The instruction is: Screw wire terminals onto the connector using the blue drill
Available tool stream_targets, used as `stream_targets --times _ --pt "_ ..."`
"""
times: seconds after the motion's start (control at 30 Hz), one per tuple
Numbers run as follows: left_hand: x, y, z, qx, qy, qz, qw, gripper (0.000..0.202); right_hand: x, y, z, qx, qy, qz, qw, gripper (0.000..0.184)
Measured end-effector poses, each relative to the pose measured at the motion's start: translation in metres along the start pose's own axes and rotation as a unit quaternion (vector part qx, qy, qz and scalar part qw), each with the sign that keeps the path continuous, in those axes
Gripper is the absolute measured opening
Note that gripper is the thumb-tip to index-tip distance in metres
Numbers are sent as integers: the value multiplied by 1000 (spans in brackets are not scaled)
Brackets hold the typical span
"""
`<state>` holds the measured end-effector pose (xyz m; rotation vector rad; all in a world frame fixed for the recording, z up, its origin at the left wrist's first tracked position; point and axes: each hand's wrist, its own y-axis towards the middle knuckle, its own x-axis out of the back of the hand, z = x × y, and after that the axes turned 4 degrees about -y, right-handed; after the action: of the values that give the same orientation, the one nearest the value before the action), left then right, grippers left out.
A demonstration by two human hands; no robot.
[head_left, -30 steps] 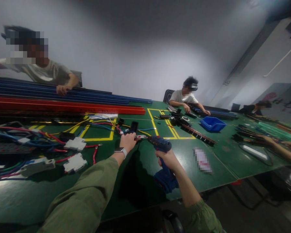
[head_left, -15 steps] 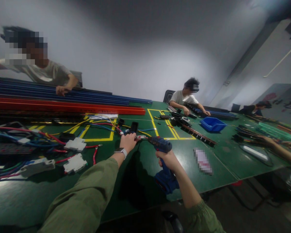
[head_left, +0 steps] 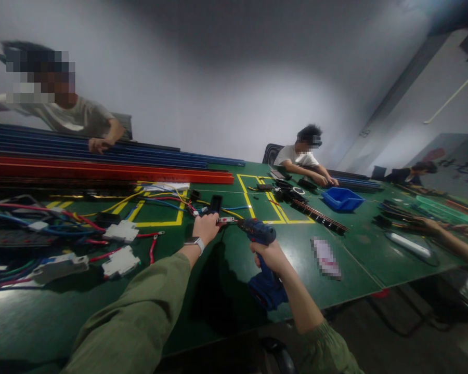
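In my right hand (head_left: 271, 255) is a blue cordless drill (head_left: 263, 234), fingers wrapped round its handle and the chuck pointing left. The bit meets or nearly meets the right end of a small white part with red on it (head_left: 225, 221); contact cannot be made out. My left hand (head_left: 206, 229), with a watch on the wrist, pinches that part just above the table. A black block (head_left: 216, 203) rises behind its fingers, and wires (head_left: 179, 200) run off behind it to the left. My left fingertips are partly hidden.
White breaker-like modules (head_left: 120, 262) with red, blue and green cables lie at left. Behind them stretch orange rails (head_left: 101, 170) and blue rails (head_left: 148, 155). A blue bin (head_left: 342, 199), black parts and a metal strip (head_left: 320, 217) lie to the right. Co-workers sit around the green table (head_left: 296, 291).
My hands, the drill and the white part hold almost the same place. Across the table, a co-worker's hand has moved right to meet the other hand.
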<state>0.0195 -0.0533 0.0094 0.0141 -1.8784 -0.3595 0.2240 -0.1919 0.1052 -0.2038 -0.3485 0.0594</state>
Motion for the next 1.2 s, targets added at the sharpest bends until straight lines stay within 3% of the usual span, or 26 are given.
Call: stream_targets --times 0.43,0.7,1.2 --pt "-4 0 1 -11 -1 -14 1000 47 1 1 -3 11 -1 -1 1000 9" --pt "-7 1 2 -14 4 -22 1000 48 1 0 -4 54 5 3 999 7" --pt "-7 1 2 -12 -5 -19 1000 47 -1 -3 -1 23 4 -9 1000 5"
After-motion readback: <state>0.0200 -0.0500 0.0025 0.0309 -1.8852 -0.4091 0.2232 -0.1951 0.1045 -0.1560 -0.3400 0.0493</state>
